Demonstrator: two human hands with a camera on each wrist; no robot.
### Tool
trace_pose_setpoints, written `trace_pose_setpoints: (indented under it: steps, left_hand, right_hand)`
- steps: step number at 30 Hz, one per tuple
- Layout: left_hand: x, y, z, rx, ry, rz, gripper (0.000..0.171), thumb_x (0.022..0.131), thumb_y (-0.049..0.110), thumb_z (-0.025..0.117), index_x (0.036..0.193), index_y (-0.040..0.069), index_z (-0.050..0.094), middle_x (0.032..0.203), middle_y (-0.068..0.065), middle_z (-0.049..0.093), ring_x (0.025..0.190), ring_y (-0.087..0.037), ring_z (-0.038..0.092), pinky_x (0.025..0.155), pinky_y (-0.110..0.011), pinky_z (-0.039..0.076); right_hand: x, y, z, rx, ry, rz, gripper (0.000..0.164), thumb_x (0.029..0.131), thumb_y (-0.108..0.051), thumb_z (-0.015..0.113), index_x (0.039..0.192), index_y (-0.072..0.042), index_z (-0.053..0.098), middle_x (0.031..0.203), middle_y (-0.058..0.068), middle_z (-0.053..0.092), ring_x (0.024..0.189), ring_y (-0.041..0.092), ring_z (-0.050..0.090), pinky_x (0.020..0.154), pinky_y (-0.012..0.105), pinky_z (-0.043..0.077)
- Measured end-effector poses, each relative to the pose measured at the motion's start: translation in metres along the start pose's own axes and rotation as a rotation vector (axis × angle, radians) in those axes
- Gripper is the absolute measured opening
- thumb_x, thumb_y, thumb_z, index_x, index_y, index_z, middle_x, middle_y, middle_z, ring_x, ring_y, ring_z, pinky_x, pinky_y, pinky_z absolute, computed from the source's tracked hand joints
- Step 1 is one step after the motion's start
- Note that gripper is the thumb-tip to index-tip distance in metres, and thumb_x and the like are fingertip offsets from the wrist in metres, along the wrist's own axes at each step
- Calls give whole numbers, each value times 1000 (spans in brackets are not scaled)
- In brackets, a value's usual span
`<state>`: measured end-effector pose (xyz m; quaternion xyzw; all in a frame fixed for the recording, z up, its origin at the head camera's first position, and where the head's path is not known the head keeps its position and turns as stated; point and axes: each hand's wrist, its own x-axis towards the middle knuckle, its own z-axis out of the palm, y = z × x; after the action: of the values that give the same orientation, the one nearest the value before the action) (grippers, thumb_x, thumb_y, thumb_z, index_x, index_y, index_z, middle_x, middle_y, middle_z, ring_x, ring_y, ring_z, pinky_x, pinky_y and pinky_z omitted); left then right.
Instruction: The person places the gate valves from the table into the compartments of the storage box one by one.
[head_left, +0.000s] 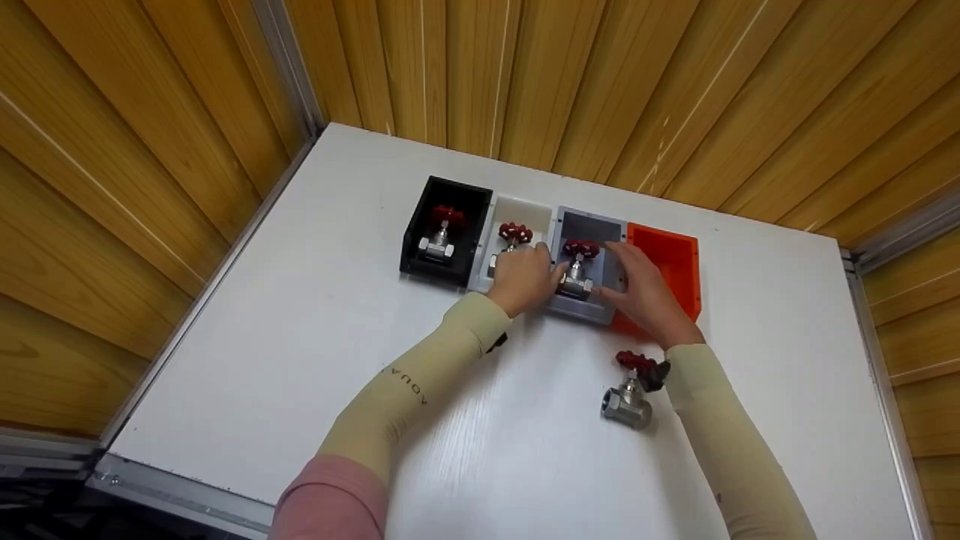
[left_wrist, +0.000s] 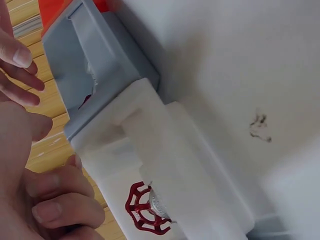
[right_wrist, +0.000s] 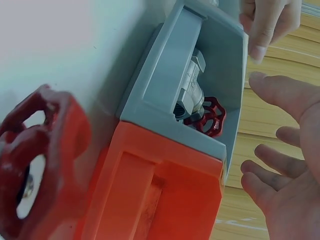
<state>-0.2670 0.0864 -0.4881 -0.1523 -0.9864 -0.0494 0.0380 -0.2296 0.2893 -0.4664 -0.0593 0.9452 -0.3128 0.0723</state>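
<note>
My left hand (head_left: 525, 277) hovers over the front of the white bin (head_left: 525, 208), fingers loosely curled, with nothing seen in them. It partly hides a metal valve with a red handwheel (head_left: 515, 232) in that bin. To the right, my right hand (head_left: 645, 292) is spread beside the grey bin (head_left: 589, 310), holding nothing. A second valve (head_left: 576, 279) stands in the grey bin, its red handwheel (right_wrist: 212, 119) showing in the right wrist view. The black bin (head_left: 465, 191) holds another valve (head_left: 439, 244).
At the row's right end is an orange bin (head_left: 679, 262), partly behind my right hand. One more valve (head_left: 628, 401) lies on the white table (head_left: 525, 450) near my right wrist. Wood-panelled walls (head_left: 480, 82) border the table.
</note>
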Motion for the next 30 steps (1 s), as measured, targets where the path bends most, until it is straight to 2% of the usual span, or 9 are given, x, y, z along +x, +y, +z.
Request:
trace_pose_setpoints:
  steps: [12,15,21,26,30]
  left_hand:
    - [-2,12,-7,18,-6,37,52,98,58,36,95,13,63,75,-2,67,66,-21,66,55,-38,52]
    - [-2,18,-7,14,-10,53,54,98,59,35,95,14,64,74,0,66,62,-19,64,53,-36,52]
    - [-1,29,-3,-10,-11,91,50,98,57,38,97,14,64,70,2,65,59,-14,63,49,-32,49]
    - [-3,36,2,18,-16,117,49,99,56,36,97,16,64,69,3,62,58,-13,61,47,-31,48]
    - [-4,42,5,41,-13,139,52,99,56,35,107,15,65,69,4,62,57,-10,59,47,-30,49]
  right_hand:
    - [-22,7,-7,-28,25,12,83,83,-32,76,150,-28,28,156,8,30,142,33,29,105,54,40]
    - [-29,10,-7,-43,44,2,81,84,-31,75,151,-25,29,156,10,30,143,34,28,106,56,39]
    - [-40,16,-8,-47,75,-17,79,85,-27,74,150,-20,30,154,12,32,141,37,30,103,58,40]
    - [-50,19,-6,-47,89,-11,79,85,-33,74,150,-18,31,154,12,32,140,36,31,104,59,39]
    - [-59,22,-3,-34,87,17,78,86,-33,73,150,-20,31,154,12,31,140,36,31,103,59,40]
